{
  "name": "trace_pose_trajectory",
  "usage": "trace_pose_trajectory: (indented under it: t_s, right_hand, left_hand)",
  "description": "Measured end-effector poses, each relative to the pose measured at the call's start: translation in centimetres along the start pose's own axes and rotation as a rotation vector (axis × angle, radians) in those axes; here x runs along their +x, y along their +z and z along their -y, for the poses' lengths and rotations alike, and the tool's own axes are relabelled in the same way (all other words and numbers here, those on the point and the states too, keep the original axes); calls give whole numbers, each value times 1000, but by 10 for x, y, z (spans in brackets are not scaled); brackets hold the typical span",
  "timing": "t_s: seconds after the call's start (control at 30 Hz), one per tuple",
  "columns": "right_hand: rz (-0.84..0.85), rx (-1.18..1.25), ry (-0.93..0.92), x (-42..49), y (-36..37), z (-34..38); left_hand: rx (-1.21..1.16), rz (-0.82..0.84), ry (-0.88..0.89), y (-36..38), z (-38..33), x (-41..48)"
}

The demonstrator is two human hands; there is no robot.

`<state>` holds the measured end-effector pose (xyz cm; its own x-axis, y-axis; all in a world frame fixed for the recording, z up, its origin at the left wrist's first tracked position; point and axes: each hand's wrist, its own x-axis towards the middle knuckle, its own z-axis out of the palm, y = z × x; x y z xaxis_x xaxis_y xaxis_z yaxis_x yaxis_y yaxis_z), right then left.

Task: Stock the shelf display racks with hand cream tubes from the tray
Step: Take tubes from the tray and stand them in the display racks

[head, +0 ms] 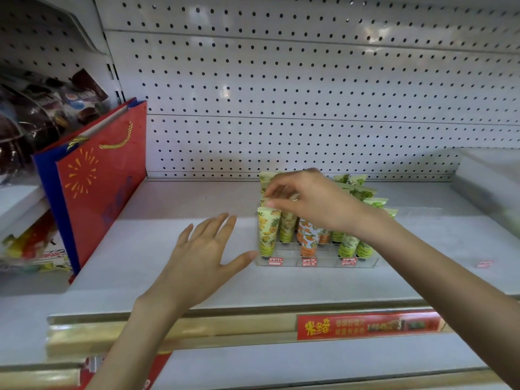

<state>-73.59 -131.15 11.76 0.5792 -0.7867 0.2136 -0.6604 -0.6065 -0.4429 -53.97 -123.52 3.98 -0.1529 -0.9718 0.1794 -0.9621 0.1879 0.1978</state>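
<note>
**Unseen and Unclear**

Covered by the right hand (312, 204): most of a pale yellow-green plastic tube (266, 180). Too small to read: red-and-white paper price labels (309, 261). Blurred and cropped at left: dark glossy packets (42, 108). Smeared at right: translucent plastic container (484, 190).

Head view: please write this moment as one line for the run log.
step: stocking rack | right hand: pinches top of yellow tube, left column of rack | left hand: open, left of rack | shelf: rack partly filled

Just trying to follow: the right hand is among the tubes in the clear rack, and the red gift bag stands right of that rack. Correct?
Not quite. The head view shows the red gift bag standing left of the clear rack; the right hand is indeed among the tubes.
</note>
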Motion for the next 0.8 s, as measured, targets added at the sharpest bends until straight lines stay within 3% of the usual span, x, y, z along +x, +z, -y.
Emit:
trace_pose_trajectory:
  t_s: [0.33, 0.6, 0.8]
  right_hand:
    - [-338, -199, 98, -25, -41, 10]
    - [-281, -588, 344, -98, -43, -11]
    - [-254, -660, 496, -145, -47, -37]
  left_hand:
    - [90, -191, 5, -60, 0, 19]
    - [117, -215, 110, -67, -36, 27]
    - [133, -150, 135, -56, -77, 31]
